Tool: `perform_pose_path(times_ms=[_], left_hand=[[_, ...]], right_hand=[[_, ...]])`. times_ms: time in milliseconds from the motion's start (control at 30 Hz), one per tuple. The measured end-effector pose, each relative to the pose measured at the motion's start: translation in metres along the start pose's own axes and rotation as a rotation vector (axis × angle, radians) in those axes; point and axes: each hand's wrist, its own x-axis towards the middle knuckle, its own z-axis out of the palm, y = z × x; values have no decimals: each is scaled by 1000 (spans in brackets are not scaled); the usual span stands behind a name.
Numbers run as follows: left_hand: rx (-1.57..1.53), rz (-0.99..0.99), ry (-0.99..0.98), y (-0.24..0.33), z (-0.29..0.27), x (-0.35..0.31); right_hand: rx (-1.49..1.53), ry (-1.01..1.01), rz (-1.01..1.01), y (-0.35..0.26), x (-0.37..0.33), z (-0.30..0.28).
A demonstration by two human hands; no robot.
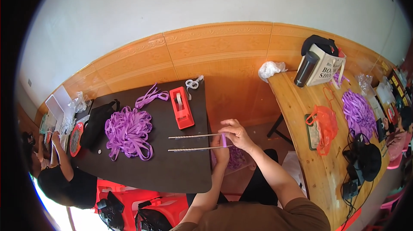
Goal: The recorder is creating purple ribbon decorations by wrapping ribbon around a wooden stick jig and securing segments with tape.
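Two thin, twisted metal rods stick out side by side over the dark table, their right ends at my hands. A short band of purple ribbon spans the two rods there. My left hand is closed on the ribbon from the near side, its fingertips partly hidden. Coming from the right, my right hand pinches the ribbon by the far rod, thumb and forefinger together. More purple ribbon hangs or lies below my hands. A large heap of purple ribbon rests left of the rods.
A red tape dispenser and white-handled scissors sit at the table's far right. The wooden table on the right bears a tote bag, a dark bottle and another ribbon heap. Another person works at far left.
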Motion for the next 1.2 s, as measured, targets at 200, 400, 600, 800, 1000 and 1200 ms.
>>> perform_pose_path(times_ms=[200, 400, 600, 800, 1000, 1200], left_hand=[[139, 94, 16, 4, 0, 2], [131, 53, 18, 14, -4, -6], [55, 100, -50, 37, 1, -7], [22, 117, -70, 39, -2, -8], [106, 157, -51, 38, -1, -9], [49, 129, -36, 33, -1, -7]], right_hand=[[48, 1, -44, 3, 8, 2], [53, 69, -113, 9, 14, 8], [-17, 113, -119, 10, 14, 8], [-9, 163, -92, 8, 12, 12], [-9, 217, -112, 9, 13, 14], [-35, 211, -125, 9, 11, 16]])
